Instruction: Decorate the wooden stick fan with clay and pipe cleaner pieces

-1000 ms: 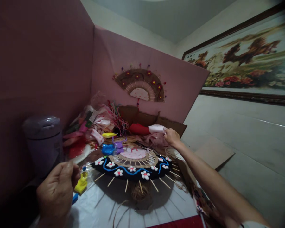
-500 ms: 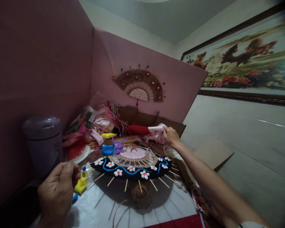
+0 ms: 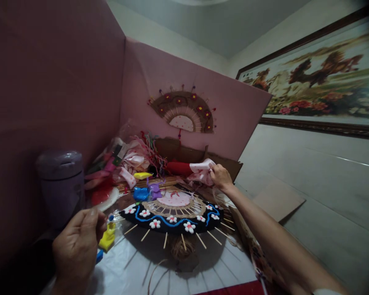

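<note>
My left hand (image 3: 78, 241) is closed at the lower left, its thumb pressed to the fingers; whatever it pinches is too small to name. Beyond it, my right hand (image 3: 220, 176) grips the dotted pink cloth (image 3: 201, 167) beside a red roll (image 3: 177, 168). Between the hands a black fan (image 3: 169, 223) with white clay flowers, a blue wavy line and wooden sticks rests above a ball of twine (image 3: 182, 248). Yellow clay (image 3: 107, 237) lies just right of my left hand. Blue clay (image 3: 141, 193) and purple clay (image 3: 154, 191) sit behind the fan's left part.
A brown fan (image 3: 184, 108) hangs on the pink board (image 3: 230, 98). A lidded purple container (image 3: 61, 184) stands at the left, near a white plate (image 3: 112, 199). Ribbons and cloth scraps (image 3: 137, 157) are heaped at the back. Cardboard (image 3: 279, 203) leans at the right.
The whole view has shifted slightly, with the scene appearing a little further right. My right hand still grips the pink cloth, and my left hand keeps its closed shape.
</note>
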A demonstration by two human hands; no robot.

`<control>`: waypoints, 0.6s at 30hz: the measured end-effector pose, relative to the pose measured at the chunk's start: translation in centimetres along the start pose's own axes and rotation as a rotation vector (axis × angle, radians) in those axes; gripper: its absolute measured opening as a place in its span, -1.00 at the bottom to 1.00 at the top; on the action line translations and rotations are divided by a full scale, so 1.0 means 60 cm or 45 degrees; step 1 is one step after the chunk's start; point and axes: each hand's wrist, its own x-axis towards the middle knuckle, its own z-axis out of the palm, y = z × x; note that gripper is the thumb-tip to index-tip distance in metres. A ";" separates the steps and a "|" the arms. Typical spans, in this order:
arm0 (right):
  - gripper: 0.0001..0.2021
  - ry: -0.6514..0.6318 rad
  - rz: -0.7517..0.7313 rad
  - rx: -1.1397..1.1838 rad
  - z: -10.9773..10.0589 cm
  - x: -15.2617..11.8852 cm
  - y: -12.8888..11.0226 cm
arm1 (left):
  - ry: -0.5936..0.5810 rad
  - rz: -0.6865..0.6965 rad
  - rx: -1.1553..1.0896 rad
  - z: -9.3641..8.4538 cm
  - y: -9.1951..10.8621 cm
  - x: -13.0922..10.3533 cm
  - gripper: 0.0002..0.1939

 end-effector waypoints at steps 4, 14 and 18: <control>-0.69 0.014 -0.023 0.003 -0.001 -0.001 -0.002 | 0.005 0.042 0.013 -0.002 -0.003 0.001 -0.76; -0.70 0.104 -0.001 0.017 0.006 0.002 -0.002 | -0.005 -0.005 -0.004 -0.001 0.001 -0.001 -0.77; -0.71 0.180 0.029 0.026 0.005 0.006 -0.001 | -0.018 -0.009 -0.009 -0.001 0.002 0.000 -0.76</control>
